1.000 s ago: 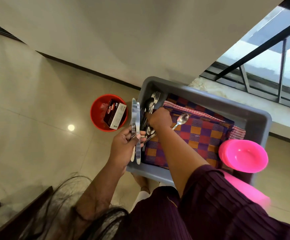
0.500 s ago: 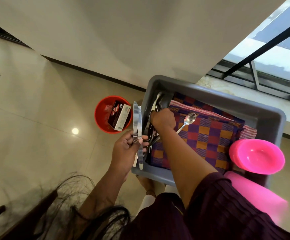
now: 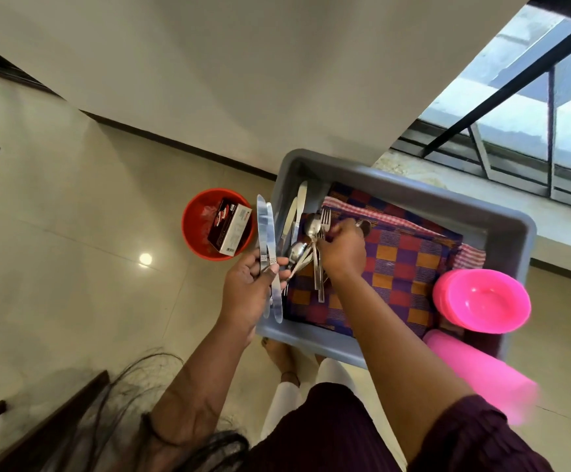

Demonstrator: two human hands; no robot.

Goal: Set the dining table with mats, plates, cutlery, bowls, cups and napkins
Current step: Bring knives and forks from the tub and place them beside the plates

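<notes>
Under both hands sits the grey tub [image 3: 501,229], the biggest thing here and the store for the table things. Its floor, below and right of the right hand, is covered by folded checked mats [image 3: 399,264], with a pink-checked cloth [image 3: 379,214] showing along their far edge. At the tub's right end, well right of both hands, is a stack of pink bowls [image 3: 481,301], and nearer the body a pink tumbler [image 3: 474,369], blurred. Left of the left hand, on the floor, a red bucket [image 3: 199,229] holds a small box [image 3: 231,229].

The left hand [image 3: 246,294] is closed around two knives [image 3: 268,253], thumb pinning them at the handles, blades pointing away, just outside the tub's left wall. The right hand [image 3: 342,250] reaches into the tub's left end, fingers bunched on a cluster of spoons and forks [image 3: 316,240]; which piece it has pinched is unclear. More knives [image 3: 297,212] lie loose just beyond it.

No dining table shows, and mats, bowls and cloth lie unplaced in the tub. The task looks to be at an early stage: cutlery is being gathered, and laying everything out remains. Plates are not visible.
</notes>
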